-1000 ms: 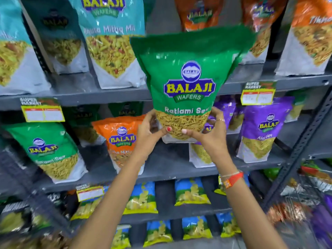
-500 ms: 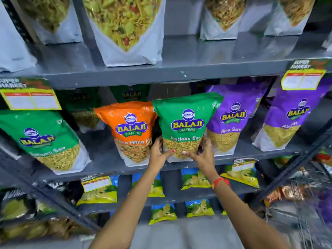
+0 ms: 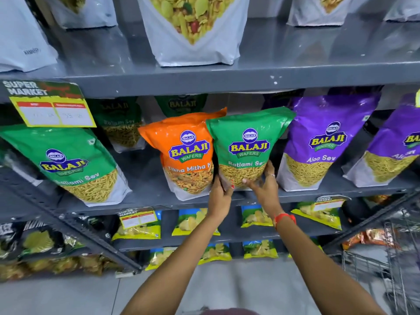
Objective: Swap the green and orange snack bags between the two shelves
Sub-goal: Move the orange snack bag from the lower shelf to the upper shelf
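A green Ratlami Sev bag [image 3: 247, 142] stands upright on the middle shelf [image 3: 341, 193], between an orange Tikha Mitha Mix bag [image 3: 186, 153] on its left and a purple Aloo Sev bag [image 3: 322, 144] on its right. My left hand [image 3: 221, 192] grips the green bag's lower left corner. My right hand [image 3: 264, 185] holds its lower right side, thumb under the bottom. Another green Ratlami Sev bag [image 3: 66, 160] leans at the far left of the same shelf. More green bags [image 3: 120, 119] stand behind.
The upper shelf [image 3: 227, 78] holds white-bottomed mix bags [image 3: 193, 30]. A price tag [image 3: 48, 103] hangs from its edge at left. Small blue-and-yellow chip packets [image 3: 195, 221] fill the lower shelves. A wire cart [image 3: 386, 269] stands at the bottom right.
The green bag came down from in front of the upper shelf and now stands on the middle shelf beside the orange bag. Both hands stayed on its base.
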Tool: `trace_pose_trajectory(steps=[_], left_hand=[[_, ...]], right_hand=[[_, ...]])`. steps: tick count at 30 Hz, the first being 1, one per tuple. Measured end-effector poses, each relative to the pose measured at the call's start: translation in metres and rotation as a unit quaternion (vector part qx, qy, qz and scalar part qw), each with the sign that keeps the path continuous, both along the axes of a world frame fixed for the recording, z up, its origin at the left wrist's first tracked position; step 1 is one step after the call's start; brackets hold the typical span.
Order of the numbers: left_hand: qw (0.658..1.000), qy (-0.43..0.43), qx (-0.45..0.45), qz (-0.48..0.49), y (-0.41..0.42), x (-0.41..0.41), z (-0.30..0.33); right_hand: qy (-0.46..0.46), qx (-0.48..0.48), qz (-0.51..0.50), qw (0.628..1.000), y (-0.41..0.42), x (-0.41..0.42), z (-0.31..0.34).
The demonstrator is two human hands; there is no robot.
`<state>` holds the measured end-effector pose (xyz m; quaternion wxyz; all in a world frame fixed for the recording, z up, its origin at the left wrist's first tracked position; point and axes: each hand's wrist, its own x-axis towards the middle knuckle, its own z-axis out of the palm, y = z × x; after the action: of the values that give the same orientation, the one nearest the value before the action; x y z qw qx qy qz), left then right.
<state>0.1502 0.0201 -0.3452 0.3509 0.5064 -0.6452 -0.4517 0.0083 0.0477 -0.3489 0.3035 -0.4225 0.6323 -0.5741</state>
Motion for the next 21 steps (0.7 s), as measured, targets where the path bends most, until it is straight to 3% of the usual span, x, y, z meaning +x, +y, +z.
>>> trace_pose_trajectory(steps=[3,6,9,13,16,21], left_hand=[[0.998,0.051,-0.002,0.031,0.015,0.028,-0.003],[0.969,0.102,-0.12,0.188,0.026,0.075,0.0],[0.945,0.117,-0.139,0.272,0.011,0.116,-0.002],[0.978,0.126,-0.014,0.165,-0.035,0.136,-0.001],[0.991,0.1,0.011,0.092,-0.06,0.135,0.008],[0.993,0.095,0.022,0.069,-0.068,0.137,0.016]], right_hand=[[0.011,-0.005,-0.055,0.998,0.013,0.018,0.001],[0.04,-0.037,-0.123,0.991,0.037,0.057,-0.001],[0.092,-0.016,-0.004,0.996,0.036,0.093,-0.006],[0.103,-0.01,0.106,0.989,0.001,0.119,-0.003],[0.046,0.016,0.125,0.991,-0.017,0.124,-0.001],[0.033,0.035,0.097,0.994,-0.036,0.128,-0.003]])
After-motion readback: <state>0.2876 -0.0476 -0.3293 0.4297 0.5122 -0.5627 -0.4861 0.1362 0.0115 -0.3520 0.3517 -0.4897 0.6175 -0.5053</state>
